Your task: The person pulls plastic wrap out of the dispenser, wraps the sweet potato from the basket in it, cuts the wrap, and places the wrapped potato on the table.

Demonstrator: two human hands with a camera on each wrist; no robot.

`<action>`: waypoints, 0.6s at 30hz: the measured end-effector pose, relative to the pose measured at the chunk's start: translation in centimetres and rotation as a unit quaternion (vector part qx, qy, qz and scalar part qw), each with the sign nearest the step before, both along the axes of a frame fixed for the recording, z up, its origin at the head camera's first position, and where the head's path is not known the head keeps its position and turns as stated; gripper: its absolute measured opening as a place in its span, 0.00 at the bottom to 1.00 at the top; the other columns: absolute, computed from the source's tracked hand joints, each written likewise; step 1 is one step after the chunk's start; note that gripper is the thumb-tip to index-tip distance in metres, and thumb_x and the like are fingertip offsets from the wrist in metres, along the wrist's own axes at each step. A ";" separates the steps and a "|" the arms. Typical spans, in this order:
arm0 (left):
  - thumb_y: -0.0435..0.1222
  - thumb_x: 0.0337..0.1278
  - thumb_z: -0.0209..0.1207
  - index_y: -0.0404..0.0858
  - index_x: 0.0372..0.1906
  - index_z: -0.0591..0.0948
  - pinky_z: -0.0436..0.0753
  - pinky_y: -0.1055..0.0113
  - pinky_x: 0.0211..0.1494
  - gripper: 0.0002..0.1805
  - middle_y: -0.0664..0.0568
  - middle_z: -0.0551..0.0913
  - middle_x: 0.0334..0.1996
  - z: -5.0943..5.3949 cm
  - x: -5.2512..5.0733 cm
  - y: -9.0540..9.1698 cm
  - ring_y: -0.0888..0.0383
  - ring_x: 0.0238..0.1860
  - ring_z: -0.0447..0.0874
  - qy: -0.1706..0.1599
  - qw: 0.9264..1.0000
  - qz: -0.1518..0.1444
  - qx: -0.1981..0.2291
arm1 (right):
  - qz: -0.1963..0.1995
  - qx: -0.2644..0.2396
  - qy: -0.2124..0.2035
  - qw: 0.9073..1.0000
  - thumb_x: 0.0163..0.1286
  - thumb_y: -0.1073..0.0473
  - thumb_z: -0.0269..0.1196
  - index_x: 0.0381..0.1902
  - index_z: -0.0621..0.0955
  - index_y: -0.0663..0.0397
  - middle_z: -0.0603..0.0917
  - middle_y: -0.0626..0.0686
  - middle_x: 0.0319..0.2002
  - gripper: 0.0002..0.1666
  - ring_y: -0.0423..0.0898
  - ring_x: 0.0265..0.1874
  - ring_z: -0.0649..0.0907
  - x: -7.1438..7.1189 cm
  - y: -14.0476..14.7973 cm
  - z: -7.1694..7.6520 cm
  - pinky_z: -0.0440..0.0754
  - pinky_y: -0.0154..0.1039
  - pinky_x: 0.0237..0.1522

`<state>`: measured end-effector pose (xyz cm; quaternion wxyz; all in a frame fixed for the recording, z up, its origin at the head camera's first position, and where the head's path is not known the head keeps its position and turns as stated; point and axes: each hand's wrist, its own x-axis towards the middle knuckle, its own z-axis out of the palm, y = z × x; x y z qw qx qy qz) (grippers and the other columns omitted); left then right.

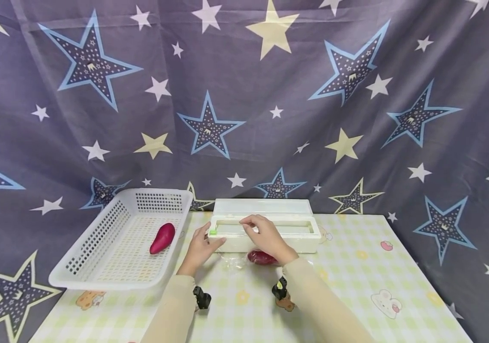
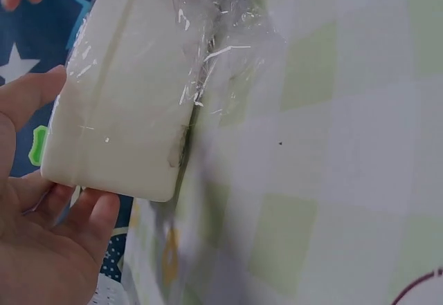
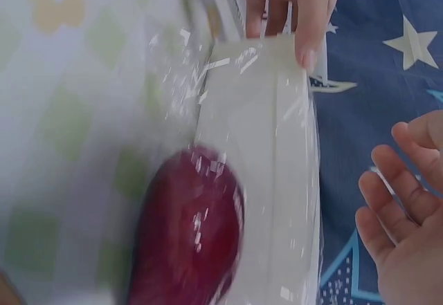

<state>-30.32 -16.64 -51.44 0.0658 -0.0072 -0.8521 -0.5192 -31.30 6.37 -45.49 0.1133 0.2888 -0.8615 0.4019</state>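
Note:
A white cling film dispenser [image 1: 270,244] lies lengthwise on the table, its lid [image 1: 263,206] tipped back. My left hand [image 1: 200,248] grips its left end, thumb on the front and fingers round the end, beside a small green cutter slider [image 2: 39,146]. Over the middle of the dispenser hovers my right hand [image 1: 266,234], fingers loosely bent and holding nothing; in the right wrist view this hand [image 3: 408,208] is apart from the box. Clear film [image 2: 239,49] hangs down the front. A dark red sweet-potato-shaped item [image 3: 190,229] lies against the front, under film.
To the left stands a white perforated basket [image 1: 86,284] with a similar red item [image 1: 162,238] in it. A checked cloth [image 1: 356,286] covers the table. A star-patterned curtain [image 1: 244,157] hangs right behind the table.

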 end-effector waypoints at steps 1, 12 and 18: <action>0.44 0.61 0.68 0.30 0.76 0.58 0.72 0.45 0.66 0.46 0.31 0.60 0.70 0.0 0.1 0.0 0.32 0.66 0.67 0.001 1.000 0.000 -0.003 | 0.000 -0.002 -0.002 1.000 0.75 0.60 0.59 0.51 0.85 0.53 0.85 0.50 0.46 0.11 0.48 0.46 0.82 0.1 0.4 -0.1 0.80 0.46 0.52; 0.35 0.51 0.72 0.34 0.70 0.69 0.70 0.43 0.66 0.40 0.35 0.66 0.66 1.0 1.5 0.7 0.37 0.63 0.70 0.133 0.989 0.046 -0.037 | 0.005 0.011 -0.009 1.000 0.75 0.61 0.59 0.51 0.84 0.55 0.85 0.50 0.47 0.12 0.47 0.47 0.82 1.3 4.2 -0.7 0.80 0.47 0.52; 0.30 0.47 0.74 0.34 0.61 0.77 0.77 0.48 0.55 0.32 0.39 0.74 0.55 1.2 2.6 2.5 0.42 0.51 0.76 0.218 0.974 0.036 -0.047 | -0.002 0.020 -0.031 0.999 0.73 0.61 0.62 0.51 0.84 0.55 0.84 0.49 0.46 0.11 0.48 0.46 0.82 2.3 6.1 -1.4 0.81 0.49 0.51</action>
